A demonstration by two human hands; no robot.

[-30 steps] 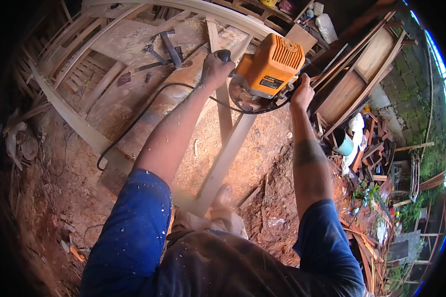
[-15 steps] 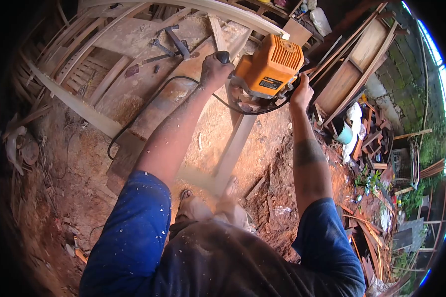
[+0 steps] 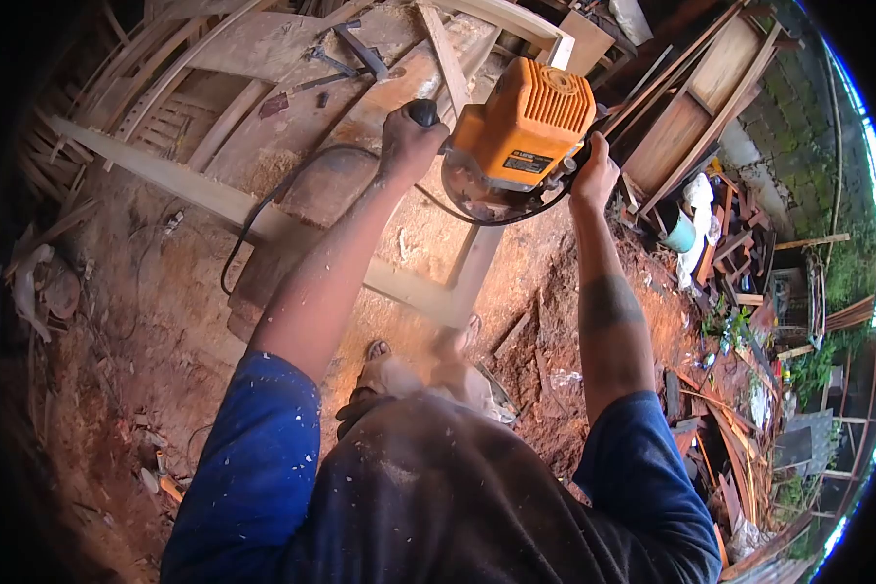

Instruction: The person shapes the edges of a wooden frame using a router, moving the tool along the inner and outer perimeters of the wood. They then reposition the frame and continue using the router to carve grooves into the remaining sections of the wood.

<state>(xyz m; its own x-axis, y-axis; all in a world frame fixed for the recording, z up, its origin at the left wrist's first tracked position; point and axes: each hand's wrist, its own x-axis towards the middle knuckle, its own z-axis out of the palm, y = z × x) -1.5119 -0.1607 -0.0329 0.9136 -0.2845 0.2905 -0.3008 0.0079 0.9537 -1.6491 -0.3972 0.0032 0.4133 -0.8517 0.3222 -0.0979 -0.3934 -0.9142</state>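
Note:
An orange power router with a ribbed top and a black label is held out in front of me, over a wooden frame. My left hand is wrapped round its black side knob. On the other side, my right hand grips the other handle, which is mostly hidden by the fingers. A black cord loops from the tool across the wood to the left. The router's base covers the spot where it meets the wood.
A wooden block or bench lies under the frame. Dark metal tools rest on the boards at the top. Scrap wood and a light blue bucket are at the right. My feet stand close to the frame.
The wooden frame and bench appear shifted down and to the right in view. Both hands still hold the router, which sits slightly higher and farther left in view.

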